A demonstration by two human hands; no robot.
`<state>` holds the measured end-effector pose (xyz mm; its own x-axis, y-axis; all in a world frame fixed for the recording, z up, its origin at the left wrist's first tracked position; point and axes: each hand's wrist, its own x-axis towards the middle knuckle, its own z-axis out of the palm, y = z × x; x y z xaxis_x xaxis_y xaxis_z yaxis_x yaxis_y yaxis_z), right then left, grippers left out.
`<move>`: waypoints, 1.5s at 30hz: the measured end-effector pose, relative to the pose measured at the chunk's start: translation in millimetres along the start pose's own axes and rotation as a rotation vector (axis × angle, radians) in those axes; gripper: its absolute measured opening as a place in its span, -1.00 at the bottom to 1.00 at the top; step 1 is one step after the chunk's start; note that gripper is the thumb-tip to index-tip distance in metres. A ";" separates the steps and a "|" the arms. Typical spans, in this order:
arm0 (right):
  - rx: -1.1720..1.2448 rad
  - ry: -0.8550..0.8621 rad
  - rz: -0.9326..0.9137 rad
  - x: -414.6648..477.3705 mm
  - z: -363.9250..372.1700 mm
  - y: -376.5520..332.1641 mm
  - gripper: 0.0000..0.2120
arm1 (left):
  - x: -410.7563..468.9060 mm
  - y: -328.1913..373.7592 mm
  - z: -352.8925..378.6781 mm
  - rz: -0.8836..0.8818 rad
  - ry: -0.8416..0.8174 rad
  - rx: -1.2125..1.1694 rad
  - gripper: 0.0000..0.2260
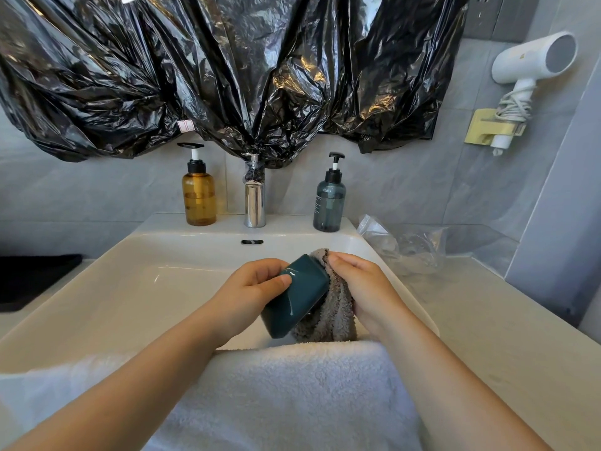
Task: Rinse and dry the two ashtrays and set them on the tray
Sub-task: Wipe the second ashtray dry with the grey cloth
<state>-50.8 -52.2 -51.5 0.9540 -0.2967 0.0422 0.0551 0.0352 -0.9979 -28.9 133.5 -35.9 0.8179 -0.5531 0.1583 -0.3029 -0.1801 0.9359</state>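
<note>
A dark green square ashtray [294, 296] is tilted on edge over the white sink [136, 288], its underside toward me. My left hand [252, 288] grips it by its left side, thumb on the base. My right hand [364, 288] holds a grey fluffy cloth [328, 317] against the ashtray's inner face, fingers curled into the cloth. The ashtray's hollow is hidden. Only one ashtray shows. A black tray [29, 278] lies on the counter at the far left.
A white towel [286, 392] drapes over the sink's front rim. Behind the basin stand an amber pump bottle [199, 196], a chrome tap [254, 200] and a grey-blue pump bottle [329, 203]. A clear plastic bag [406, 249] lies on the right counter; a hairdryer [527, 63] hangs on the wall.
</note>
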 end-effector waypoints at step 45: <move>-0.161 0.234 -0.198 -3.8 -2.8 3.6 -0.84 | 2.0 6.3 -6.0 -0.096 0.268 -0.383 -0.72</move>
<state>-55.0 -53.6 -55.4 0.8353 -0.4938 0.2417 0.1675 -0.1902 -0.9674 -26.3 136.2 -27.8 0.9460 -0.3100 0.0942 -0.0590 0.1212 0.9909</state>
